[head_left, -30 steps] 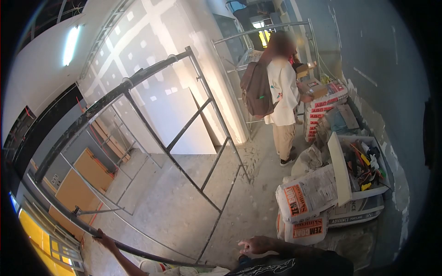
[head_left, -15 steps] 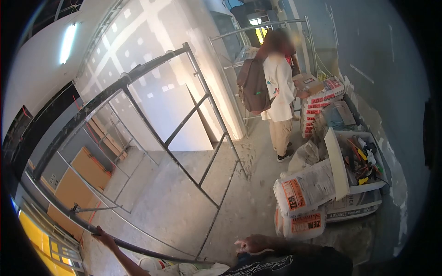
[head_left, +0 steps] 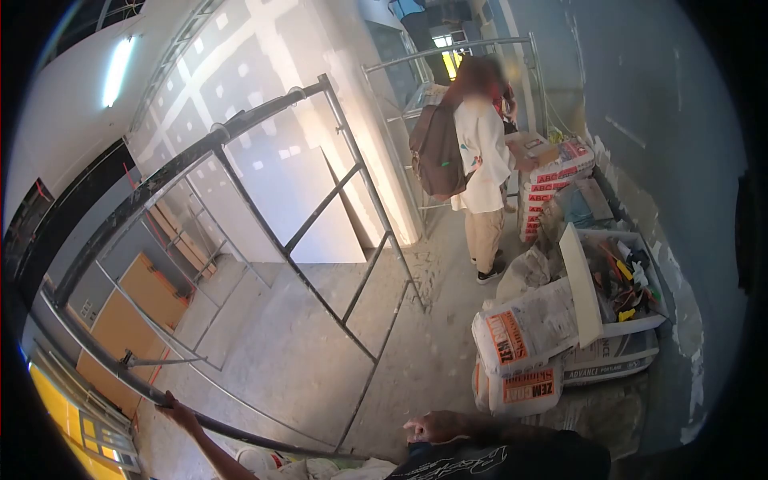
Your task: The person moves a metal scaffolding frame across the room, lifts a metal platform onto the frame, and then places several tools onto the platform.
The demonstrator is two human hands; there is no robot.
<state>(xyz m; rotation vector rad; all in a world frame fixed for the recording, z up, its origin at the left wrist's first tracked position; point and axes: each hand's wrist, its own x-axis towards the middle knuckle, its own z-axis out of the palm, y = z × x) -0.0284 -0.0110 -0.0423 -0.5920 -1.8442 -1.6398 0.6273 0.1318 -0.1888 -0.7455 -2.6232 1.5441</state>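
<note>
My left hand [head_left: 178,413] is wrapped round the long lower tube of a metal scaffold frame [head_left: 280,444], at the bottom left of the view. The frame's scuffed grey bars rise from there and slant across the left and middle. My right hand [head_left: 430,426] is held in front of my dark shirt [head_left: 496,460], with its fingers curled in. Nothing shows in that hand, and it is apart from the frame. To its right lie stacked white bags with orange labels [head_left: 524,324].
A person with a brown backpack [head_left: 436,156] stands ahead at a cardboard box [head_left: 532,146] on stacked bags [head_left: 552,176]; someone else is partly hidden behind. An open white container of tools [head_left: 632,280] sits along the right wall. White board [head_left: 308,216] leans on the left wall.
The view has shifted very slightly, so most things sit a little further left. The person with the backpack leans a touch differently. Both my hands keep their places.
</note>
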